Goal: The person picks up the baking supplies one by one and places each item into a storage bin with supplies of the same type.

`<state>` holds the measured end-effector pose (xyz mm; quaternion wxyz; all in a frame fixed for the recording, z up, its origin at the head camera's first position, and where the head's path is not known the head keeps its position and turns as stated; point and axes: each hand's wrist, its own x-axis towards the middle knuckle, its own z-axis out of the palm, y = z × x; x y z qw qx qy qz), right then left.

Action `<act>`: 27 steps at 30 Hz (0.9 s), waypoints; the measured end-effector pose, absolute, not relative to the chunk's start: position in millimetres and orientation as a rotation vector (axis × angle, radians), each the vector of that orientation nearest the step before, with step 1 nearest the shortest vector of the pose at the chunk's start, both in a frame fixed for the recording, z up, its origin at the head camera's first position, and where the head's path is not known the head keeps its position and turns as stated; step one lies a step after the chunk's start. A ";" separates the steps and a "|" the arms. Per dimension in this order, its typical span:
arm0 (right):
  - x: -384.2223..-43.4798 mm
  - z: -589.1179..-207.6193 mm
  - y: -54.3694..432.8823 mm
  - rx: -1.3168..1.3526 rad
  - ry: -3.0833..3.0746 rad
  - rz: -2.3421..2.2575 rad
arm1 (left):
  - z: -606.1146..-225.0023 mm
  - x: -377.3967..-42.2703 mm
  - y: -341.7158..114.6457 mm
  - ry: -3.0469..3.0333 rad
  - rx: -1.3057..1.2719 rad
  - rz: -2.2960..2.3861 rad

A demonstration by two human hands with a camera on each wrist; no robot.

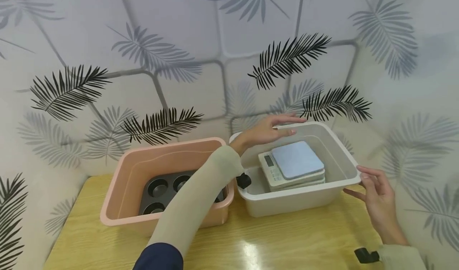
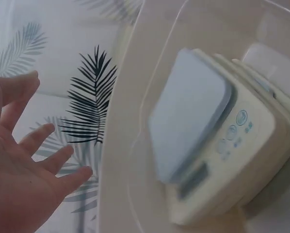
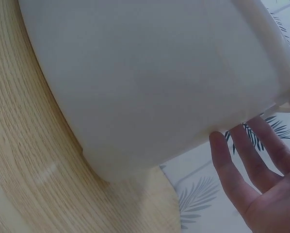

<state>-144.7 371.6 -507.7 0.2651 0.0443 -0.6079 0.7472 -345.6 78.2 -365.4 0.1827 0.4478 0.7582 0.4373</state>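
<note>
A white plastic basin [image 1: 294, 200] holds a stack of cream kitchen scales [image 1: 274, 172], the top one with a pale blue platform [image 2: 191, 114]. My left hand [image 1: 263, 130] reaches across to the basin's far rim with fingers spread and nothing in them. In the left wrist view that hand [image 2: 36, 170] appears beside the basin wall, apart from the scales. At the near right corner, my right hand [image 1: 380, 200] grips the basin's rim between thumb and fingers. The right wrist view shows fingers [image 3: 227, 174] of that hand at the basin's outer side.
A pink basin [image 1: 125, 222] stands left of the white one, with a dark muffin pan [image 1: 168, 194] inside, partly hidden by my left sleeve [image 1: 195, 200]. Both basins sit on a wooden table [image 1: 258, 238] against a wall [image 1: 201, 90] with a leaf pattern.
</note>
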 end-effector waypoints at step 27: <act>-143.7 -506.1 366.0 0.113 -1.637 2.029 | -342.5 -306.2 2.7 2.193 1.258 1.279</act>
